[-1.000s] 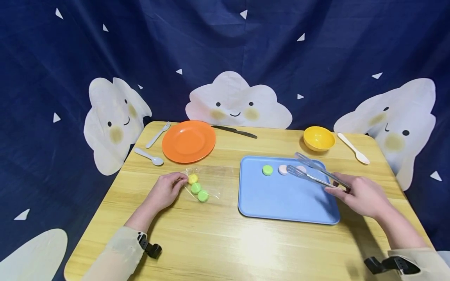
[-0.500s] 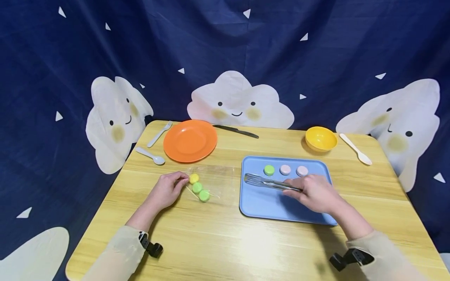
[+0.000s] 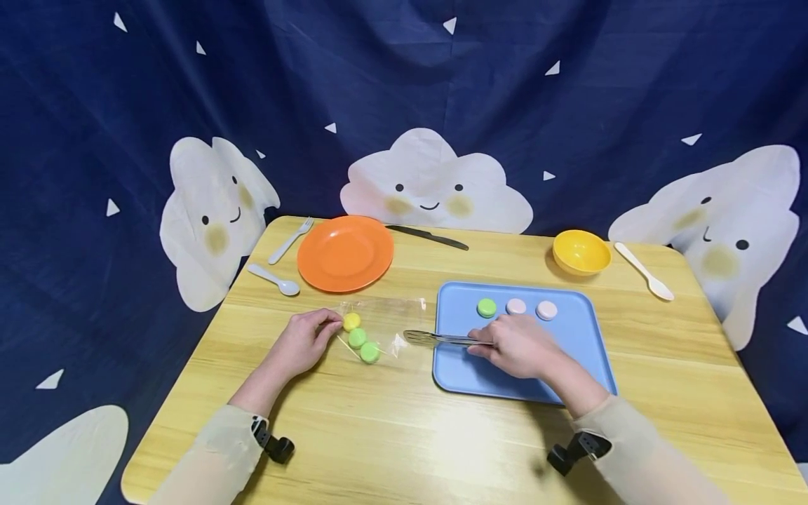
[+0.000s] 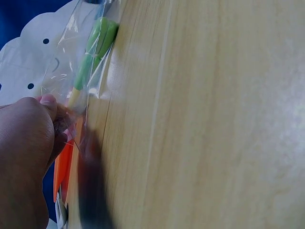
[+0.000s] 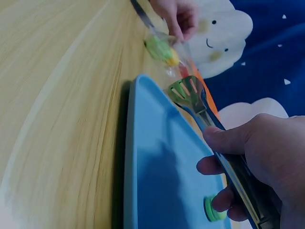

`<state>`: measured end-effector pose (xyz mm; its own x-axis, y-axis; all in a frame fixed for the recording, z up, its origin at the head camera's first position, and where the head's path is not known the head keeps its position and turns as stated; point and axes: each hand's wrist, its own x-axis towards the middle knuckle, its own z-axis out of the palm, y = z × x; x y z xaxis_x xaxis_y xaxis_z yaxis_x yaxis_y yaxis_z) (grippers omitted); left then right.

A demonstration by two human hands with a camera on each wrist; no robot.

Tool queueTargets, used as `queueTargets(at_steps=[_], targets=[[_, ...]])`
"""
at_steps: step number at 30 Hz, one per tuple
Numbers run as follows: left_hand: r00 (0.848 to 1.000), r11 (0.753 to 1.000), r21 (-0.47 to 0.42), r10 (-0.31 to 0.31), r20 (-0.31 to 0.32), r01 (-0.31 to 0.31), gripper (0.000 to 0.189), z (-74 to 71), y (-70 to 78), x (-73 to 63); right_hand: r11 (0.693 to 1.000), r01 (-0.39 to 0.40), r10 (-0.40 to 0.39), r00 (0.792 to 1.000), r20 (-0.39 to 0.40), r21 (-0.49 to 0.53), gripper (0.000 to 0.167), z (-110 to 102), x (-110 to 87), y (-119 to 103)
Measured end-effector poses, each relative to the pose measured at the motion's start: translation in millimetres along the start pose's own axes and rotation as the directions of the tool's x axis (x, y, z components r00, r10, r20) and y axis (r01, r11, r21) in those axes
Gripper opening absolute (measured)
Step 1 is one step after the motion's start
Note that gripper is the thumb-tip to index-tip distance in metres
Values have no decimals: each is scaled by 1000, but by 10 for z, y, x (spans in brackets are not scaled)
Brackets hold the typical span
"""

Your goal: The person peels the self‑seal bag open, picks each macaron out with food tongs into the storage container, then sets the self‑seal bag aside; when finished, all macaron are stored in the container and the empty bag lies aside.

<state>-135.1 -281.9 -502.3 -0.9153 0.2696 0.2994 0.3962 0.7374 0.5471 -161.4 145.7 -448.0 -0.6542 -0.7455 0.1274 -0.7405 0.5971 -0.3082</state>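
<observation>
In the head view my left hand pinches the left edge of a clear plastic bag lying on the table. Inside are a yellow macaron and two green macarons. My right hand grips metal tongs, whose slotted tips overlap the bag's right side in this view. In the right wrist view the tips are close together, with some green showing at the slots. Below the tongs' handles lies a blue tray. Along its far side sit a green macaron and two pink macarons.
An orange plate stands at the back left, with a fork and a spoon beside it. Behind lies a dark knife. At the back right are a yellow bowl and a white spoon.
My right hand has swept the tongs left across the tray to the bag's side, and the tongs' spread tips have closed together. The left hand keeps its hold on the bag.
</observation>
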Motion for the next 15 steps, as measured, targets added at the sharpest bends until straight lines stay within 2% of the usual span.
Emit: queueTargets(at_steps=[6,11,15], targets=[[1000,1000,5,3,-4,-3,5,3,6,-8,999,19,-19,1000,-1,-29,35,47,136,-60],[1000,1000,-1,3,2,-3,5,9,5,-1,1000,25,-25,1000,0,-9,30,87,210,-70],[1000,1000,-6,0,3,0,5,11,-2,2,999,25,-25,1000,4,25,12,129,264,-65]])
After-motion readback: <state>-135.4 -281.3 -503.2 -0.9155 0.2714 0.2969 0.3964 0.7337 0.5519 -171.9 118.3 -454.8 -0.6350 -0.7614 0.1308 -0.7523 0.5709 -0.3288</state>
